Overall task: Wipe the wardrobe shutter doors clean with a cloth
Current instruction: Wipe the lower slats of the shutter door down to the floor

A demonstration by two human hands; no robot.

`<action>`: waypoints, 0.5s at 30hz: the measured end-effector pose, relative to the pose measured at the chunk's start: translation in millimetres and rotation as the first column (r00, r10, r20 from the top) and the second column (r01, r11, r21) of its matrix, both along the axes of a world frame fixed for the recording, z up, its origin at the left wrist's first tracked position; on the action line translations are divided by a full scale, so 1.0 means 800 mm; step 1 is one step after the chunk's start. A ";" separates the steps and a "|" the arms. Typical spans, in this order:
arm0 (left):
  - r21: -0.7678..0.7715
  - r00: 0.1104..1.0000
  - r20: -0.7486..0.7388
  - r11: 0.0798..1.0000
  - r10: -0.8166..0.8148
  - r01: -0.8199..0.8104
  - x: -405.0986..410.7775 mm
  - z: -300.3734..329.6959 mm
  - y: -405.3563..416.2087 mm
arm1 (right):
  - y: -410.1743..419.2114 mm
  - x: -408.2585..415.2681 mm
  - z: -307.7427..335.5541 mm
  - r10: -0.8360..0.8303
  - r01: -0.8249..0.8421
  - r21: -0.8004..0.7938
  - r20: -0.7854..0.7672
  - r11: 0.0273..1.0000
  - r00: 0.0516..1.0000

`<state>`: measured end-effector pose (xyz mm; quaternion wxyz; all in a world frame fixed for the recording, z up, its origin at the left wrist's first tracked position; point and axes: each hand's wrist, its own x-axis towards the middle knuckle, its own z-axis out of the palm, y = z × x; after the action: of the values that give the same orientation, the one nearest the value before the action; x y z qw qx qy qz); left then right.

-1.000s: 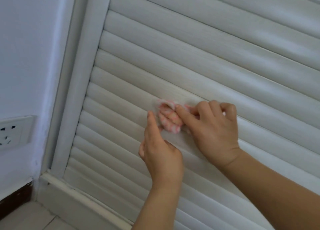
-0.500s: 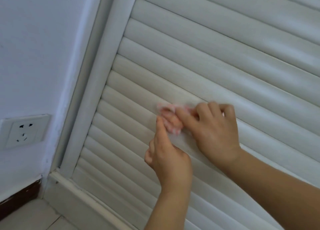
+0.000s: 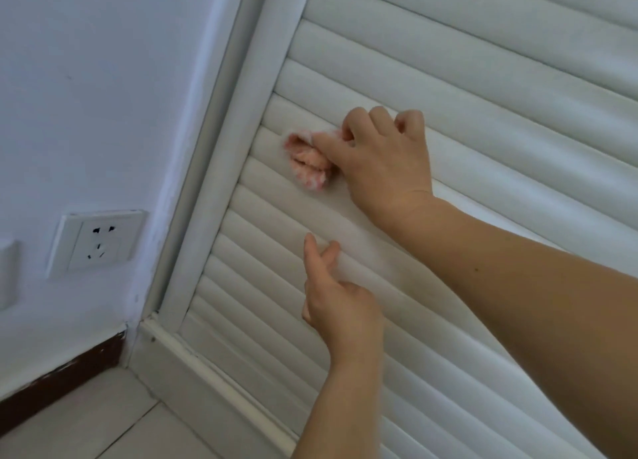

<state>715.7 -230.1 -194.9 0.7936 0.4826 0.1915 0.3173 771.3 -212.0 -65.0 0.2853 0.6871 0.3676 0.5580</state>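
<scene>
The wardrobe shutter door (image 3: 448, 120) fills most of the view, its white horizontal slats running from the door frame (image 3: 221, 168) on the left across to the right edge. The step in hand looks like wiping along one slat in the lower part of the door, close to the frame. The next move, as I judge it, calls for drawing the cloth sideways along the slat with steady pressure, then dropping to the slat below; the grooves between slats will likely need the cloth's edge pushed in, since a flat pass would skip them. Many slats above and below show no sign either way, so how much of the door is done cannot be told.

The right hand (image 3: 383, 158) lies against the slats with its fingers (image 3: 359, 124) curled tight round the bunched cloth, thumb stretched along the top of it. The left hand (image 3: 338, 306) is lower on the door, well apart from the cloth, holding nothing: its forefinger (image 3: 312, 255) points up, straight, a second finger beside it is half bent, the rest loosely curled. Whether the fingertips touch the slats cannot be told.

The pink and white cloth (image 3: 309, 163) is a small wad pressed to the door, sticking out left of the right hand, near the frame.
</scene>
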 end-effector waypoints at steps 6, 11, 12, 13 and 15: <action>0.057 0.971 -0.238 0.998 0.031 -0.018 -0.007 -0.014 0.000 | -0.023 -0.008 -0.024 -0.007 -0.016 -0.207 -0.109 0.978 0.994; 0.068 0.973 -0.230 0.998 0.023 -0.007 -0.009 -0.020 -0.006 | -0.062 -0.015 -0.040 0.032 -0.059 -0.260 -0.108 0.964 0.994; 0.068 0.972 -0.234 0.998 0.031 -0.015 -0.010 -0.020 -0.007 | -0.071 -0.018 -0.042 0.027 -0.056 -0.271 -0.109 0.961 0.994; 0.068 0.971 -0.238 0.997 0.036 -0.020 -0.010 -0.021 -0.008 | -0.080 -0.021 -0.045 0.020 -0.053 -0.282 -0.119 0.958 0.993; 0.070 0.970 -0.238 0.997 0.038 -0.021 -0.011 -0.023 -0.010 | -0.097 -0.030 -0.052 -0.004 -0.039 -0.295 -0.143 0.955 0.990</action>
<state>707.2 -237.8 -213.7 0.7434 0.5405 0.2823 0.2747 747.3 -289.4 -106.3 0.3536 0.6711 0.4726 0.4486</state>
